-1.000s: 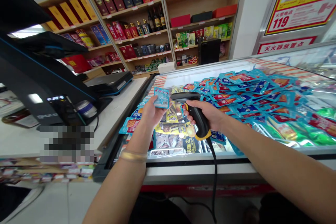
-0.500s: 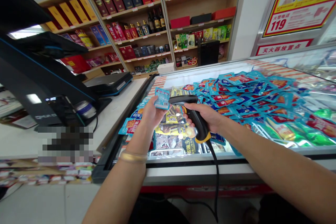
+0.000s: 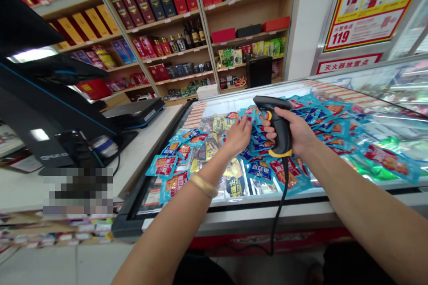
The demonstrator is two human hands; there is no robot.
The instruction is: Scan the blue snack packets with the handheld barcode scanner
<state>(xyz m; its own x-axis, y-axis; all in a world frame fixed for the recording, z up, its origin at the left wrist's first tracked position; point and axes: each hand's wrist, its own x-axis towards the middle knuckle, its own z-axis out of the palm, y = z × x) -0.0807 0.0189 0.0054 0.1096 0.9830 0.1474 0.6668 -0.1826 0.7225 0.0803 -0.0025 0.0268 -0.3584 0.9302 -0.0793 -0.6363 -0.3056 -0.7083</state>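
My right hand (image 3: 294,131) is wrapped round the grip of a black and yellow barcode scanner (image 3: 281,131), held above a large heap of blue snack packets (image 3: 337,129). The scanner's cable hangs down over the front edge. My left hand (image 3: 238,136), with a gold bangle at the wrist, reaches to the left side of the heap. Its fingertips touch blue packets there; whether they grip one is not clear. A smaller group of blue packets (image 3: 165,164) lies at the left end of the glass top, with yellow packets (image 3: 219,124) between the two groups.
The packets lie on a glass-topped freezer (image 3: 214,216) with a dark frame. Left of it, a counter (image 3: 133,160) holds a black weighing scale (image 3: 133,111) and a dark checkout machine (image 3: 50,111). Shelves of boxes and bottles stand behind.
My left hand has moved right to the heap, and the blue packet it held is no longer seen in it. My right hand has shifted right and up with the scanner.
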